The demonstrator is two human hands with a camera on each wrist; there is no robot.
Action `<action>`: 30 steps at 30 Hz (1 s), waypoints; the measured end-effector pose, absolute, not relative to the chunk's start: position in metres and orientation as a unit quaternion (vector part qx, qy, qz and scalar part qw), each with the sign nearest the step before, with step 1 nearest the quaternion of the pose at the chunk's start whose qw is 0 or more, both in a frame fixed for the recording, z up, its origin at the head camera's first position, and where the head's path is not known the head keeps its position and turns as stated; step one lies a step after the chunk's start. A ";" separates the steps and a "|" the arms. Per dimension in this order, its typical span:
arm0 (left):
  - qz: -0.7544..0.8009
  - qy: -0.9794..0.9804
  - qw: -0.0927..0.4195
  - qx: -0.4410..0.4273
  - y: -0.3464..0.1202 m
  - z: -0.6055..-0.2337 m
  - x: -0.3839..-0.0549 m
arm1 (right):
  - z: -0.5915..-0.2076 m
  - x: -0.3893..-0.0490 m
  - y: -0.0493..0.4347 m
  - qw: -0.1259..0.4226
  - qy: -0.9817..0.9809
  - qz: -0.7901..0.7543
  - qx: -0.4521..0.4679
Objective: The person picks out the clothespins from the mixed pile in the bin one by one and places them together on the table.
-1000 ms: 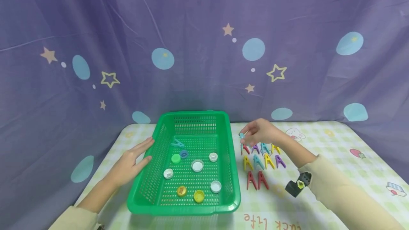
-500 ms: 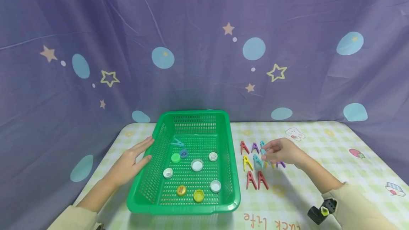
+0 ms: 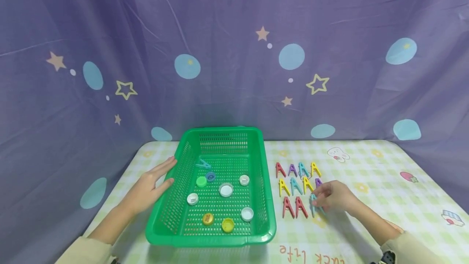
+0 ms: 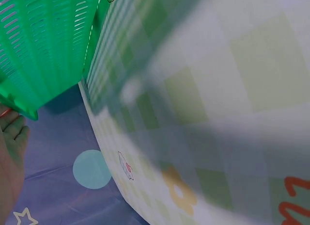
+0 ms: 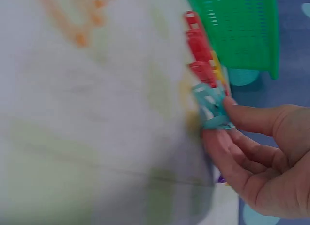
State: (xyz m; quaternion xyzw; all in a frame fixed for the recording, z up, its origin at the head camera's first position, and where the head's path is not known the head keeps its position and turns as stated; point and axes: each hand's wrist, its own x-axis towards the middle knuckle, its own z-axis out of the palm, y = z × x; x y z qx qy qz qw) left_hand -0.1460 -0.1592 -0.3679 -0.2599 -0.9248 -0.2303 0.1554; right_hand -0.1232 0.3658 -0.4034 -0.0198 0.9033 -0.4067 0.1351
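Observation:
My right hand (image 3: 336, 196) pinches a light-blue clothespin (image 5: 209, 104) between thumb and fingers, at the right end of the nearest row of clothespins. Left of it in that row lie two red clothespins (image 3: 288, 207). Behind are two more rows, with a yellow clothespin (image 3: 283, 187) and a purple clothespin (image 3: 292, 170) among them; my fingers partly cover the purple one at the middle row's end. My left hand (image 3: 148, 188), fingers extended, rests against the left rim of a green basket (image 3: 210, 240).
Inside the basket lie several bottle caps, among them a white cap (image 3: 226, 190) and a gold cap (image 3: 208, 219), plus a light-blue clothespin (image 3: 203, 164). A checked tablecloth (image 3: 366, 162) covers the table. A purple curtain (image 3: 227, 97) hangs behind.
My right hand has come from the back row's left end, rightward and toward me, to the front row, where it now holds a light-blue clothespin. The left hand stays at the basket.

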 end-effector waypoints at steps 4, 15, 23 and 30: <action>-0.230 -0.925 0.155 -0.259 -0.160 -0.368 -0.146 | -0.411 -0.120 0.365 0.121 0.906 -0.405 -0.008; -0.231 -0.926 0.152 -0.258 -0.160 -0.368 -0.146 | -0.411 -0.117 0.363 0.078 0.924 -0.370 -0.059; -0.230 -0.924 0.156 -0.263 -0.160 -0.368 -0.146 | -0.399 -0.120 0.362 0.089 0.933 -0.349 -0.028; -0.228 -0.926 0.154 -0.259 -0.160 -0.368 -0.146 | -0.379 -0.127 0.363 0.096 0.931 -0.348 -0.048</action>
